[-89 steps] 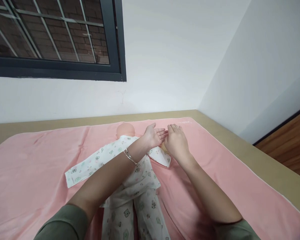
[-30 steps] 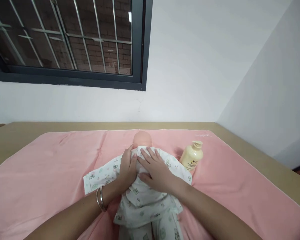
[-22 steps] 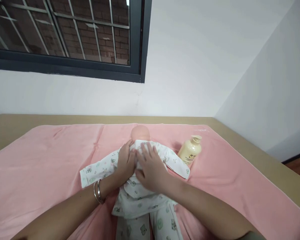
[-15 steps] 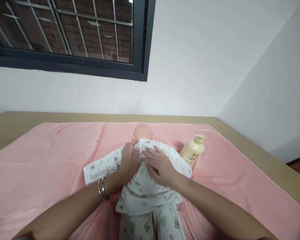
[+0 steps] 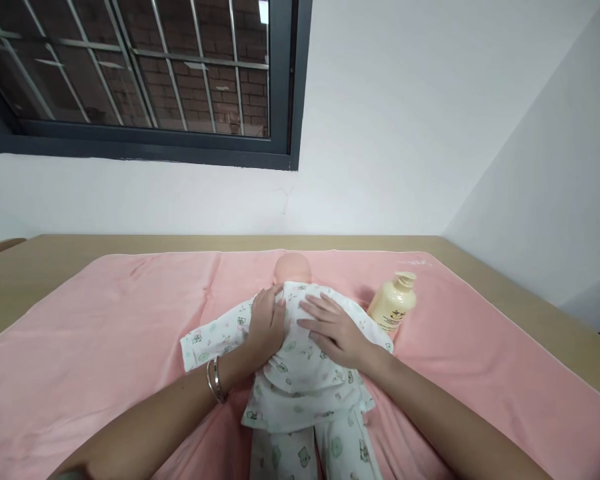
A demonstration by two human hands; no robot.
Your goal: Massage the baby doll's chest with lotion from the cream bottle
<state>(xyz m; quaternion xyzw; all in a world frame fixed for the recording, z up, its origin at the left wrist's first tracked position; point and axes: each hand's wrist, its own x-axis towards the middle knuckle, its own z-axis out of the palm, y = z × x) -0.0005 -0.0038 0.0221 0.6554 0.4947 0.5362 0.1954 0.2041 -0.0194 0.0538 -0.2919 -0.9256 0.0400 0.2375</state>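
Note:
A baby doll [image 5: 293,268] lies on a pink cloth [image 5: 130,320], its bare head toward the wall and no face showing. It wears a white printed top [image 5: 300,393] and matching trousers [image 5: 337,450]. My left hand [image 5: 267,323], with bangles [image 5: 216,380] on the wrist, lies flat on the left side of the doll's upper back. On the right side of the back rests my right hand [image 5: 337,330], fingers spread over the top. Neither hand grips anything. The doll's hands are hidden, and its feet are out of view.
A pale yellow pump bottle [image 5: 394,303] stands on the cloth beside the doll's right-hand sleeve. Tan table surface [image 5: 485,267] borders the cloth. Behind rise a white wall [image 5: 380,133] and a dark-framed barred window [image 5: 180,150].
The whole view has shifted slightly, so everything appears a little lower and to the right. Both hands stay on the doll's back; my right hand's fingers look slightly more spread.

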